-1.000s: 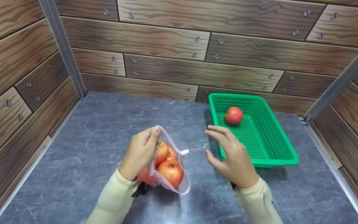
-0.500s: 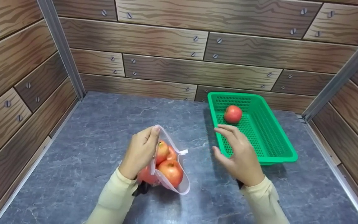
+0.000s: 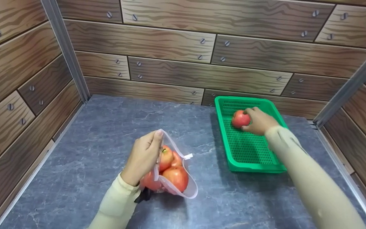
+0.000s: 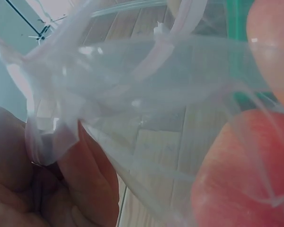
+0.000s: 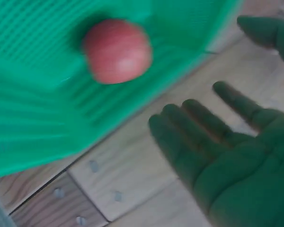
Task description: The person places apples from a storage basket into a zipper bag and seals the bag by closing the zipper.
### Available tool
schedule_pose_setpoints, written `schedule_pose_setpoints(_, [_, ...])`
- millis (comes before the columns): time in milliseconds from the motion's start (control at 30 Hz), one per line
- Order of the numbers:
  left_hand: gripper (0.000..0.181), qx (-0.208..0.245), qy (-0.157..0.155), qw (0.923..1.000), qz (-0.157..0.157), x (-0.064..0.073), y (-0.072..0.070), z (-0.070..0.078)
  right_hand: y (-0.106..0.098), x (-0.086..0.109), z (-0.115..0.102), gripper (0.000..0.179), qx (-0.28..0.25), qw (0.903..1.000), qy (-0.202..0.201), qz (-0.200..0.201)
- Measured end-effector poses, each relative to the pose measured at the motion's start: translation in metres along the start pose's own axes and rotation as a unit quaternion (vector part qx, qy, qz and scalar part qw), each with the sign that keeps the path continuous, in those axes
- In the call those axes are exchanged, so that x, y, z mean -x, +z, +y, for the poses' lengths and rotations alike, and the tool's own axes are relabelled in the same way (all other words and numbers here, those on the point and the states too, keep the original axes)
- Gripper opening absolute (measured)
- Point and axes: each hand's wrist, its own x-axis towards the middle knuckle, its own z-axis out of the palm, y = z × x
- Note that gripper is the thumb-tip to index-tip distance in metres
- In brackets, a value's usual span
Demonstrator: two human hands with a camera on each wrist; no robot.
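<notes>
A clear slider zip bag (image 3: 192,191) with a pale pink rim and white slider holds several red apples (image 3: 176,178). My left hand (image 3: 142,157) pinches the bag's upper edge, its mouth facing right; the left wrist view shows thumb and fingers on the plastic (image 4: 52,137). To the right, a single red apple (image 3: 240,119) lies inside a green plastic basket (image 3: 230,159). Over the basket, my right hand (image 3: 260,121) is at that apple's right side, fingers around it in the head view. The right wrist view shows the hand (image 5: 227,156) with spread fingers, apart from the apple (image 5: 117,51).
A grey marbled tabletop (image 3: 106,127) lies under everything. Wood-patterned panels (image 3: 170,41) stand at the back and both sides, joined by metal corner posts (image 3: 71,54). The basket stands near the back panel.
My right hand has moved from beside the basket's near left edge forward and right to the apple inside. The left hand and the bag have stayed nearly in place.
</notes>
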Motion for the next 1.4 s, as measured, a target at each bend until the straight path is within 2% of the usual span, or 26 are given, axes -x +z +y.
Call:
schedule_pose_setpoints(100, [0.046, -0.002, 0.005, 1.0000, -0.002, 0.001, 0.001, 0.001, 0.009, -0.023, 0.019, 0.072, 0.033, 0.9986, -0.014, -0.040])
schedule_pose_setpoints(167, [0.046, -0.007, 0.012, 0.9999, -0.004, 0.001, 0.002, 0.001, 0.016, -0.032, 0.031, 0.077, 0.047, 0.9967, -0.019, -0.063])
schedule_pose_setpoints(333, [0.045, -0.006, 0.020, 0.9998, -0.007, 0.001, 0.004, 0.002, 0.019, -0.036, 0.041, 0.068, 0.065, 0.9912, -0.019, -0.113])
schedule_pose_setpoints(500, [0.047, -0.005, 0.015, 0.9999, -0.004, 0.000, 0.002, 0.004, 0.011, -0.033, 0.032, 0.045, 0.064, 0.9929, -0.053, -0.085])
schedule_pose_setpoints(600, [0.047, -0.005, 0.010, 0.9999, -0.004, 0.000, 0.000, 0.004, 0.009, -0.033, 0.028, 0.051, 0.057, 0.9935, -0.039, -0.090])
schedule_pose_setpoints(700, [0.046, -0.010, 0.006, 0.9999, 0.000, 0.000, -0.001, 0.003, 0.014, -0.034, 0.027, 0.071, 0.057, 0.9885, -0.027, -0.137])
schedule_pose_setpoints(767, [0.045, -0.016, 0.006, 0.9999, 0.001, 0.000, -0.002, 0.002, 0.019, -0.034, 0.028, 0.077, 0.052, 0.9846, -0.022, -0.165])
schedule_pose_setpoints(900, [0.046, -0.027, 0.012, 0.9995, 0.001, 0.000, -0.002, 0.001, 0.026, -0.034, 0.030, 0.067, 0.044, 0.9827, -0.033, -0.177])
schedule_pose_setpoints(1133, [0.045, -0.036, 0.014, 0.9993, 0.003, 0.000, -0.003, -0.001, 0.032, -0.036, 0.030, 0.067, 0.012, 0.9791, 0.011, -0.203])
schedule_pose_setpoints(1400, [0.044, -0.043, 0.009, 0.9990, 0.006, -0.001, -0.004, -0.001, 0.038, -0.041, 0.028, 0.065, 0.036, 0.9796, -0.014, -0.197])
